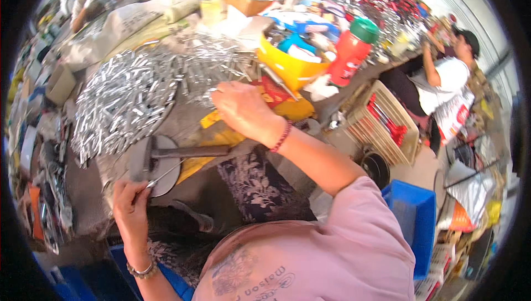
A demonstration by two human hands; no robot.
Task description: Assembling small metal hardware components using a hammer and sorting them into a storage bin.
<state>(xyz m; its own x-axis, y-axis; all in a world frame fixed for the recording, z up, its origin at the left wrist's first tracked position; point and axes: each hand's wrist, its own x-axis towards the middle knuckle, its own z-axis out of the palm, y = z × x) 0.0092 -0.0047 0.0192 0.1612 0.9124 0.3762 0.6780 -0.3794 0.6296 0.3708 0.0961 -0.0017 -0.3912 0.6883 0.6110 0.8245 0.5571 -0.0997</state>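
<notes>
My left hand [131, 204] is at the near left, its thumb and fingers pinching one end of a thin metal rod [166, 174]. The rod slants up to the right over a round metal plate [166, 176]. Across that plate lies a hammer [191, 151], its dark head at the left and handle pointing right. My right hand [243, 107] reaches out to the near right edge of a big heap of small silvery metal strips [124, 99]. Its fingers are curled together, and what they hold, if anything, is hidden. A yellow strip [210, 119] lies just below that hand.
Beyond my right hand stand a yellow tub [287, 66] of odds and ends and a red bottle [354, 52] with a green lid. A beige crate [381, 124] with red-handled items and a blue bin [412, 223] are at my right. Two people sit farther off.
</notes>
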